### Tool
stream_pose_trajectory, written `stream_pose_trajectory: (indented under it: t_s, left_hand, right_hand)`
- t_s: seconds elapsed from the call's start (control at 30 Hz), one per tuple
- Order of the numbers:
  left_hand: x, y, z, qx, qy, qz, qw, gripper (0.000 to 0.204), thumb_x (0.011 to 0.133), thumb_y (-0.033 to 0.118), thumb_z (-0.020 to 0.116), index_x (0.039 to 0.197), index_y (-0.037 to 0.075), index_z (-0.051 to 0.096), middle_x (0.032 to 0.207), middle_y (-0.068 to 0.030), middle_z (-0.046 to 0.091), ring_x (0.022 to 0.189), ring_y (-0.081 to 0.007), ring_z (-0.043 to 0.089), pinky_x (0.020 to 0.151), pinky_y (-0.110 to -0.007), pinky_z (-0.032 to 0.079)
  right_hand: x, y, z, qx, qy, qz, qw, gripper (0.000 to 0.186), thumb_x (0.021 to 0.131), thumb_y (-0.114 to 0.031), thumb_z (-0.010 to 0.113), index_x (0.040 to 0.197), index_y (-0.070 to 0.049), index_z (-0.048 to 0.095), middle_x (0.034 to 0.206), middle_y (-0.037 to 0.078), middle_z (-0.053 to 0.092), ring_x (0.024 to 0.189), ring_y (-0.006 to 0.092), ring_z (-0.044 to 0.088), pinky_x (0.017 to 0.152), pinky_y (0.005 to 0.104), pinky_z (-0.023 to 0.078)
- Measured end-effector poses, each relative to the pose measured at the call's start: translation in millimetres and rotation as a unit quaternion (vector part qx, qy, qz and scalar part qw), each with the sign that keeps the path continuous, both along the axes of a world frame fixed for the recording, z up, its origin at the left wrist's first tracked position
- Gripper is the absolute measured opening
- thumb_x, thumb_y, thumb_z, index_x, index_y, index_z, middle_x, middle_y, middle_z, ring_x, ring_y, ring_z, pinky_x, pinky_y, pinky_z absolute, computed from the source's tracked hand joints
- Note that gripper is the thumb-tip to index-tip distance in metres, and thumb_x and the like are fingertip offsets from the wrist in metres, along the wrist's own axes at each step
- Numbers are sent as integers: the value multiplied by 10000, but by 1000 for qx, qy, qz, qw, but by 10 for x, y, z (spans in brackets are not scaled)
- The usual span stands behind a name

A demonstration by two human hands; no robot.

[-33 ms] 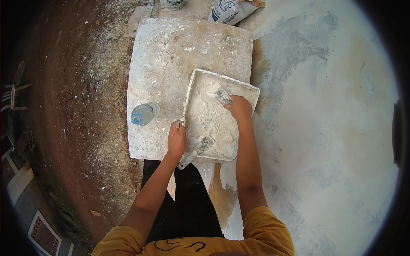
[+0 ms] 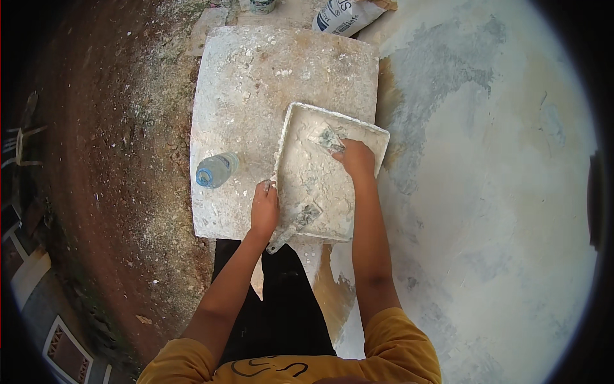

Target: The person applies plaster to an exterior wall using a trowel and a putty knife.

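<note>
A shallow, pale rectangular tray (image 2: 335,113) holds a wet, off-white plaster-like paste (image 2: 320,173). My left hand (image 2: 264,208) is closed on the tray's left rim. My right hand (image 2: 357,158) grips a putty knife (image 2: 327,136), its smeared blade lying in the paste toward the far side. A second putty knife (image 2: 309,214) rests across the tray's near left corner, with its coated handle sticking out over the edge and nobody holding it.
The tray sits on a paste-spattered board (image 2: 243,83). A clear plastic bottle (image 2: 219,169) with a blue cap lies on the board's left. Beyond the far edge are a printed bag (image 2: 348,16) and a small tub (image 2: 262,6). A patchy plastered wall (image 2: 473,192) rises at right; bare soil (image 2: 121,192) is at left.
My right hand has shifted slightly left and away from me, and the putty knife's blade has slid with it through the paste. My left hand has stayed on the rim.
</note>
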State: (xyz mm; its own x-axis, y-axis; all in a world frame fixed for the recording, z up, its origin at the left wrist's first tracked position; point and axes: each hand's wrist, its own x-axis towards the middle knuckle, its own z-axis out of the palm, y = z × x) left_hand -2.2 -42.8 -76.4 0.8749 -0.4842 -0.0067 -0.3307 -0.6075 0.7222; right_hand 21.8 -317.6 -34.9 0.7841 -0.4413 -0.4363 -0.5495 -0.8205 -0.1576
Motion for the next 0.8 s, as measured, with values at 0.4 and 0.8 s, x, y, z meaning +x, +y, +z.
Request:
stream_pose_trajectory:
  t_s: [0.4,0.8]
  left_hand:
    - [-16,-20,19,24,2,-3,1000,256,803,-63,525,1055,-96,549,1070,-242,543,1022,-385,525,872,-419,461]
    - [-8,-33,-7,28,16,-5,999,222,798,-65,521,1015,-92,557,1074,-235,546,1034,-377,525,893,-419,456]
  right_hand:
    - [321,207,126,1,-60,135,989,279,696,-267,774,900,-92,700,847,133,684,842,304,658,739,421,504]
    - [313,615,-52,130,-95,-226,961,435,880,-329,553,994,83,633,952,317,634,945,461,606,849,474,472]
